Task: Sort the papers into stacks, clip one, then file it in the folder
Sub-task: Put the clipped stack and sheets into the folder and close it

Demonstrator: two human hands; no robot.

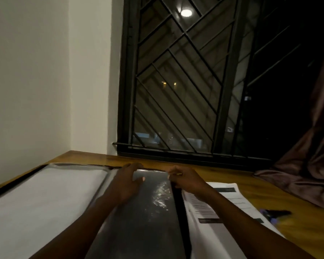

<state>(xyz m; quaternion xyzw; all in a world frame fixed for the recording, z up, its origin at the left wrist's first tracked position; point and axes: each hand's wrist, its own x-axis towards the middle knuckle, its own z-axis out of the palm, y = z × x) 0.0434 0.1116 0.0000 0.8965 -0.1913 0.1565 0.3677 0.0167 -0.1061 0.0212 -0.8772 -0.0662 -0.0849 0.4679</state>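
An open folder lies on the wooden table, its left half showing a pale sheet. A shiny dark plastic sleeve runs down its middle. My left hand rests on the sleeve's far left corner, fingers curled over the top edge. My right hand pinches the sleeve's far right corner. A stack of printed papers lies right of the folder, partly under my right forearm.
A dark binder clip lies on the table right of the papers. A brown curtain drapes onto the table's right side. A barred window and a white wall stand behind the table.
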